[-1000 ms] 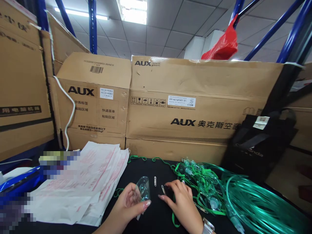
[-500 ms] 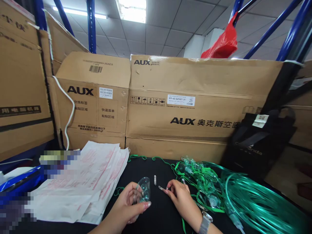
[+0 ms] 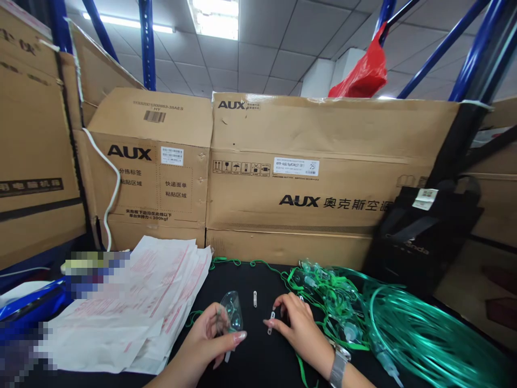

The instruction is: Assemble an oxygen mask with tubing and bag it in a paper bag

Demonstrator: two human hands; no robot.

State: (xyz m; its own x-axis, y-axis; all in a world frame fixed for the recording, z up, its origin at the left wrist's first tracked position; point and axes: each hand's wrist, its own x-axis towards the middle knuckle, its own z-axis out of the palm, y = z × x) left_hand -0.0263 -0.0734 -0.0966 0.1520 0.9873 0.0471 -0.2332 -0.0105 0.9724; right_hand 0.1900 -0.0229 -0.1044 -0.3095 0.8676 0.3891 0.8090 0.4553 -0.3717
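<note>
A clear oxygen mask [image 3: 232,309] is in my left hand [image 3: 214,334], thumb at its lower edge and fingers around its near side. A small pale piece sticks out beneath that hand. My right hand [image 3: 297,320] pinches a small metal nose clip [image 3: 271,322] between thumb and fingertip, its long side nearly upright. Between the hands, farther back on the black tabletop [image 3: 258,345], lies a second nose clip [image 3: 254,299]. Right of my right hand is a pile of clear masks [image 3: 343,310] with green elastic straps.
Coils of green tubing [image 3: 420,328] spread at the right, in front of a black bag [image 3: 424,237]. Printed white paper bags [image 3: 133,307] are stacked at the left. Cardboard boxes [image 3: 294,215] wall off the back. Green cord [image 3: 262,263] runs along the rear edge.
The nose clip in my right hand has turned from pointing left to nearly upright. My left hand keeps the mask and tilts it slightly. The whole view has shifted a little.
</note>
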